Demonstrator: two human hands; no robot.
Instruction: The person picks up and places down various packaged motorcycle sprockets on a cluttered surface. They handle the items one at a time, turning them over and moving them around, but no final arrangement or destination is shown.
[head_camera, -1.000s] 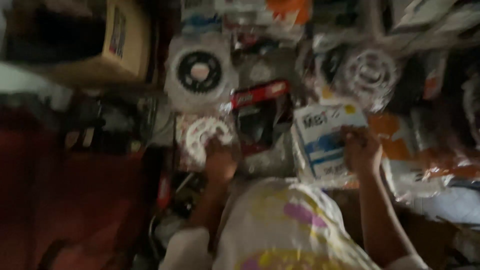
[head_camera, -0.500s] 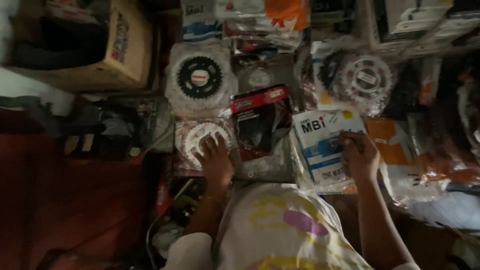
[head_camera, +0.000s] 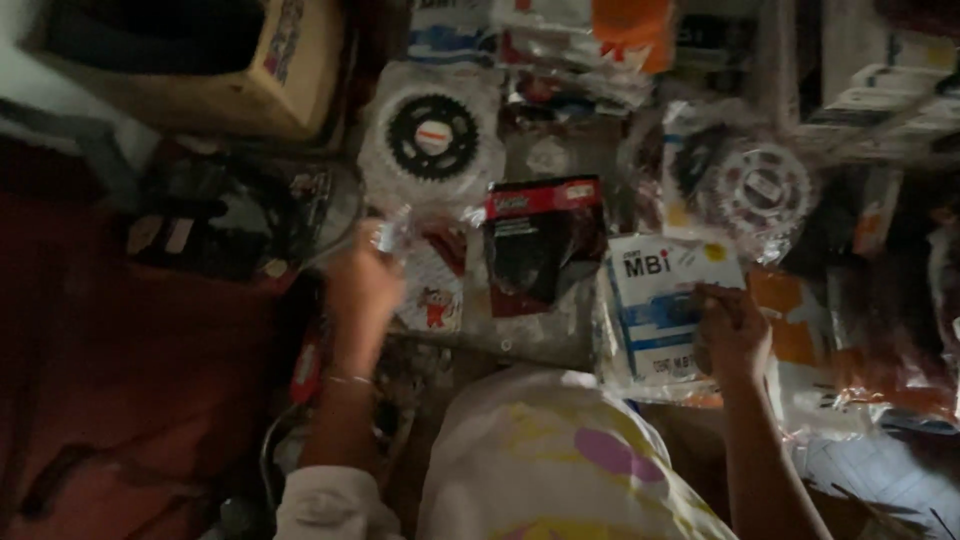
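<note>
My left hand is closed around the top edge of a clear plastic packet that holds a white part with red print. A shiny bit of wrapping shows at my fingertips. My right hand lies on a white and blue box in a plastic sleeve, with the fingers curled over its right side. Between my hands lies a black packet with a red header. A black sprocket in a clear bag sits just beyond my left hand.
A silver sprocket in plastic lies at the upper right among several more packets. A cardboard box stands at the upper left, with dark parts below it. A red surface fills the left. Orange and white bags lie to the right.
My left hand has moved left off the middle of the white packet and now grips its upper edge. My right hand stays on the white and blue box.
</note>
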